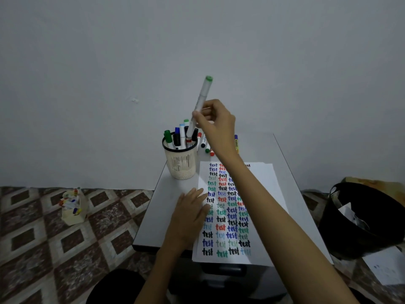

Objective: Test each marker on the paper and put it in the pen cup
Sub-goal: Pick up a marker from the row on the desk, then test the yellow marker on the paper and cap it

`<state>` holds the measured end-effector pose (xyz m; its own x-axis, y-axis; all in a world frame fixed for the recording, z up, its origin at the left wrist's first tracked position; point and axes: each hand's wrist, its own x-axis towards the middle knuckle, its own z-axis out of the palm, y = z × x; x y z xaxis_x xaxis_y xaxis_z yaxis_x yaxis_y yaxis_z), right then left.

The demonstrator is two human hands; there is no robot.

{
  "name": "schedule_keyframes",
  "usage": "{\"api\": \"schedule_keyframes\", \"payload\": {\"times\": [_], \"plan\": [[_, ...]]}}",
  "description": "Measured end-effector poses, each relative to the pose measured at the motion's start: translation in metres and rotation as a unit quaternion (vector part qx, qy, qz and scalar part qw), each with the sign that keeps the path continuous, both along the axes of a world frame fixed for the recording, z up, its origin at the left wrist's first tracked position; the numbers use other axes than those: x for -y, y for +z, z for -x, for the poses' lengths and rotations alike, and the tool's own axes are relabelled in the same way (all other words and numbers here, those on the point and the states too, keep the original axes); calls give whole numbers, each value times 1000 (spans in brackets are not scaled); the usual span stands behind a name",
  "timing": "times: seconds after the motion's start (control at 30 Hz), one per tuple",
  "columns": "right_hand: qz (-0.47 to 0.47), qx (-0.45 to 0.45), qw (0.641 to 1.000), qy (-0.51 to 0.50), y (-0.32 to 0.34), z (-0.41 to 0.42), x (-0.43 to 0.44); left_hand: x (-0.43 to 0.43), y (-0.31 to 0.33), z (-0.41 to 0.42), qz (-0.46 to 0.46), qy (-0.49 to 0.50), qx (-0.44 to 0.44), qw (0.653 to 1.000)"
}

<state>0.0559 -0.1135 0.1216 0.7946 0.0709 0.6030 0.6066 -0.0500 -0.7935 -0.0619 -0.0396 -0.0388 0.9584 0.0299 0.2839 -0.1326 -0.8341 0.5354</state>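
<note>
My right hand (215,121) grips a white marker with a green cap (201,102), held nearly upright with its lower end dipping into the cream mesh pen cup (181,164). Several markers stand in that cup. My left hand (190,212) lies flat on the left edge of the paper (266,194), fingers spread. The paper is covered with rows of the word "test" in black, blue, green and red. Loose markers (207,147) lie on the table behind the cup, partly hidden by my right wrist.
The small grey table (153,216) stands against a pale wall. A cream box of markers (73,207) sits on the patterned floor to the left. A black bin (359,218) with paper scraps stands to the right, with a loose sheet (385,266) beside it.
</note>
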Motion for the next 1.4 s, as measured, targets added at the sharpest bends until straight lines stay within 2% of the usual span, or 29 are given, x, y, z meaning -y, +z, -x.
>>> {"api": "schedule_keyframes", "payload": {"times": [0.13,0.2,0.33,0.43,0.53,0.57,0.63,0.77,0.83,0.9,1.03,1.13,1.2,1.27,1.33,1.4], "plan": [[143,-32,989,-4,-19,-6,-17,-1,-3,-2,-5,-5,7,1000],[175,-42,984,-8,-28,-6,-19,-3,-5,-3,-6,-9,10,1000],[143,-55,988,9,-40,-9,-18,-2,-5,-3,-2,-9,20,1000],[64,-47,997,18,-40,-11,-8,-2,-4,-3,2,-7,19,1000],[-14,-62,997,-50,-53,-28,7,-2,-4,-3,6,-6,23,1000],[5,-75,993,-94,-62,-38,13,-2,-3,-3,8,-6,25,1000],[121,-98,973,-172,-84,-57,29,-1,-3,-2,11,-5,27,1000],[372,-104,892,-237,-128,-79,61,0,0,-1,19,-7,28,999],[433,-102,861,-247,-138,-85,69,0,1,-1,26,-7,31,999],[437,-98,857,-256,-140,-88,69,0,1,-1,22,-5,35,999],[391,-117,869,-278,-140,-95,66,-1,-1,-2,20,-2,43,999],[300,-140,897,-293,-141,-101,68,-2,-4,-2,19,-6,46,999],[165,-164,920,-314,-136,-99,72,-3,-5,-4,16,-7,44,999],[-23,-187,932,-309,-125,-91,78,-3,-6,-4,15,-8,41,999],[-165,-178,925,-294,-114,-79,88,-3,-6,-4,18,-9,39,999],[-236,-167,914,-284,-102,-62,100,-3,-4,-3,21,-10,38,999]]}}
